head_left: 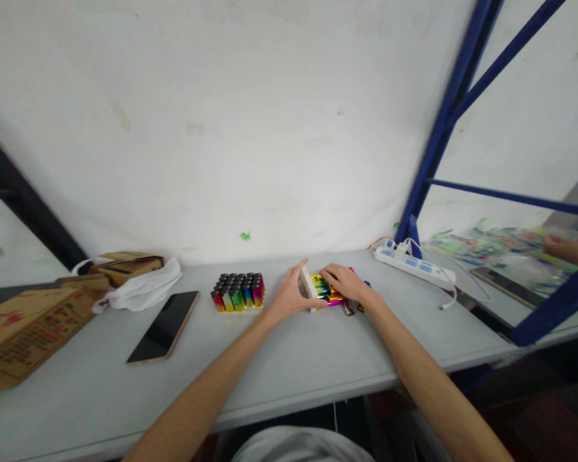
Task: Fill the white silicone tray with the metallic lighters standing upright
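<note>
My left hand (289, 294) is wrapped round a white tray (307, 282) tipped on its side, its open face toward the right. Shiny multicoloured lighters (328, 300) lie on their sides in and beside it. Over these lighters rests my right hand (341, 281), its fingertips on them; whether it grips one is too small to tell. A couple of loose lighters lie under and beside my right wrist. To the left, a block of upright lighters (238, 293) with black tops stands in rows on a pale base.
A phone (164, 326) lies left on the table (289, 359). Further left are a cardboard box (33, 327) and a white bag (144, 287). At right, a power strip (414, 265) sits by a blue metal frame (436, 141). Another person's hand (566, 249) shows beyond it.
</note>
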`<action>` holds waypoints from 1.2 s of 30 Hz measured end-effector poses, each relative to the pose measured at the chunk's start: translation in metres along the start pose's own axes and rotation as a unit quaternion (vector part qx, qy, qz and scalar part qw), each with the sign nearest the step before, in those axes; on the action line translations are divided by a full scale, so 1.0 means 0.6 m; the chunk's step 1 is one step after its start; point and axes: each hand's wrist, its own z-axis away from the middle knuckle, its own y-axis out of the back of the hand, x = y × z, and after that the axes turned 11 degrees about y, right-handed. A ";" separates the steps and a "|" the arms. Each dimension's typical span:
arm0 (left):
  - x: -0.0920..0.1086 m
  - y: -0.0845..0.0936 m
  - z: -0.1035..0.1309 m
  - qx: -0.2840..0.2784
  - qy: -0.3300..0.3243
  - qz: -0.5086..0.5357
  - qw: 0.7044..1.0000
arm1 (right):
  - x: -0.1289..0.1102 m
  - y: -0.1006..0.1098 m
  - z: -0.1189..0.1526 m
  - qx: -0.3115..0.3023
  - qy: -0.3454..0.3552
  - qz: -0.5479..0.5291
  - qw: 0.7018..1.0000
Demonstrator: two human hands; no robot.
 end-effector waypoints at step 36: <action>0.007 0.046 -0.002 -0.009 0.015 -0.092 0.996 | -0.063 -0.048 -0.010 -0.055 0.052 0.182 0.980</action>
